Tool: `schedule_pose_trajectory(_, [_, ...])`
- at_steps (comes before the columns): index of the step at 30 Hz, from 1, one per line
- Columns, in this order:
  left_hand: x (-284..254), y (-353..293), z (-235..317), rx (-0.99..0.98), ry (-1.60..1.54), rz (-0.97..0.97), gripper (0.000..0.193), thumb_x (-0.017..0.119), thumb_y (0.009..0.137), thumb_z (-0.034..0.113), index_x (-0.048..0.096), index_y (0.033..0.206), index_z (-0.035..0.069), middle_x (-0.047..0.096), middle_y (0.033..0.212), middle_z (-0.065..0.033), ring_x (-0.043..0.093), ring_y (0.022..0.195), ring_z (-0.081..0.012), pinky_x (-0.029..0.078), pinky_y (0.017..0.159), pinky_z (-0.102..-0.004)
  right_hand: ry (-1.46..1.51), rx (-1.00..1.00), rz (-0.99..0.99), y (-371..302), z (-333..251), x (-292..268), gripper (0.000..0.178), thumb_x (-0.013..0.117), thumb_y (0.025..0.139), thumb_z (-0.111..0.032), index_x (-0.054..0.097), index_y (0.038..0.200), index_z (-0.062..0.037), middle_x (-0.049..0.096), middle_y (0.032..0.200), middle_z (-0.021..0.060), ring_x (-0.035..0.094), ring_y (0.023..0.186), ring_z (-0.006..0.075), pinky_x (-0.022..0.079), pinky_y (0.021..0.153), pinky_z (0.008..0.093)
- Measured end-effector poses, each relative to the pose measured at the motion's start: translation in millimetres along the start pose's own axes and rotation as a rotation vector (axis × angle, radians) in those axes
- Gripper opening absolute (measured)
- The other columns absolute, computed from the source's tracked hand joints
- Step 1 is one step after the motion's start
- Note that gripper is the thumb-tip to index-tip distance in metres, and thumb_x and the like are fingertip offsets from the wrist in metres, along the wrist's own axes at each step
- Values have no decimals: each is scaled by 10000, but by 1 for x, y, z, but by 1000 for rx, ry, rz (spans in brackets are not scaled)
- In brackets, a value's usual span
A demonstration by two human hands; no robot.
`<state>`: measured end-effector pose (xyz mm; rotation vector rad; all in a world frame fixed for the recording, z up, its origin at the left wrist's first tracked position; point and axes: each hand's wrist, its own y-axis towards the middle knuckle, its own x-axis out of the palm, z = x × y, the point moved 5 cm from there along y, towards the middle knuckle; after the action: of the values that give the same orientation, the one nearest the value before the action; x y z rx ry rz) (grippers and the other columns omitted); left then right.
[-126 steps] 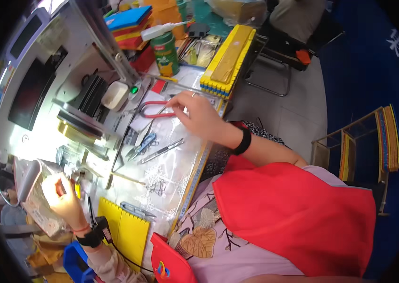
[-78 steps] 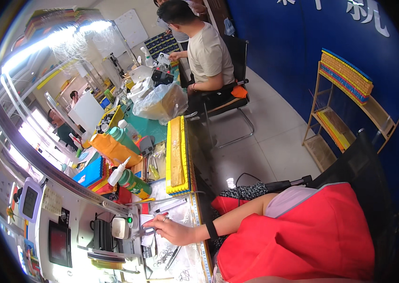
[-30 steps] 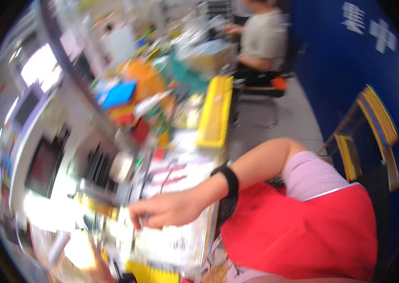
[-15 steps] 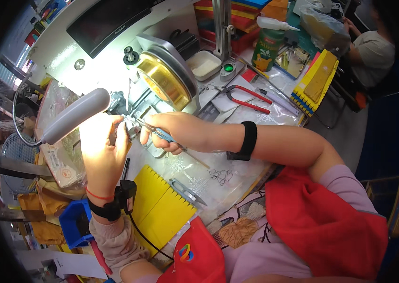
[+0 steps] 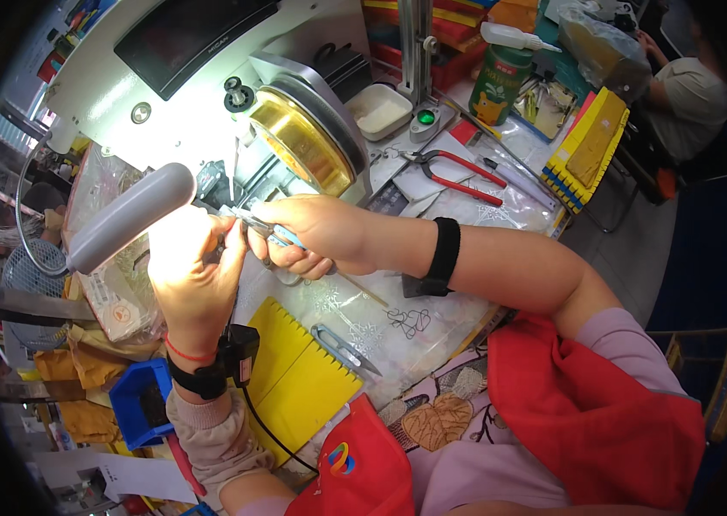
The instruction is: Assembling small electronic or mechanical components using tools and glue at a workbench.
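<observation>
Under the bright lamp, my left hand [image 5: 196,271] is closed in a pinch, thumb against fingers. What it pinches is too small and washed out by glare to name. My right hand [image 5: 299,236] wraps around pliers with light blue handles [image 5: 284,236]. Their metal jaws [image 5: 252,222] point left and meet the left fingertips. Just behind both hands is a white bench machine [image 5: 183,129] with a gold-coloured spool [image 5: 305,142] on its front.
A grey lamp head [image 5: 131,215] hangs close over my left hand. Red-handled pliers [image 5: 467,185] lie right of the machine. Nearer me are a yellow ridged board [image 5: 295,370], tweezers [image 5: 345,348] and thin dark wire loops [image 5: 408,322]. A blue bin [image 5: 135,400] stands left; another person [image 5: 686,103] sits far right.
My right hand has shifted slightly left and turned, bringing the plier jaws closer against my left fingertips. The whole view has tilted a little.
</observation>
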<state>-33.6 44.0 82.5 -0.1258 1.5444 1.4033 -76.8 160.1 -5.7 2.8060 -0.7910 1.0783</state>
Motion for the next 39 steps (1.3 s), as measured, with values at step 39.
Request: schedule_pose_trajectory(39, [52, 14, -27, -45, 159, -89, 180, 662, 903, 136, 644, 1049, 33, 691, 970, -159, 665, 860, -292, 515, 748, -384, -484, -951, 471, 60, -9, -18, 156, 538, 929, -114, 396, 982, -75, 525, 791, 81, 553, 672, 215, 457, 629, 350])
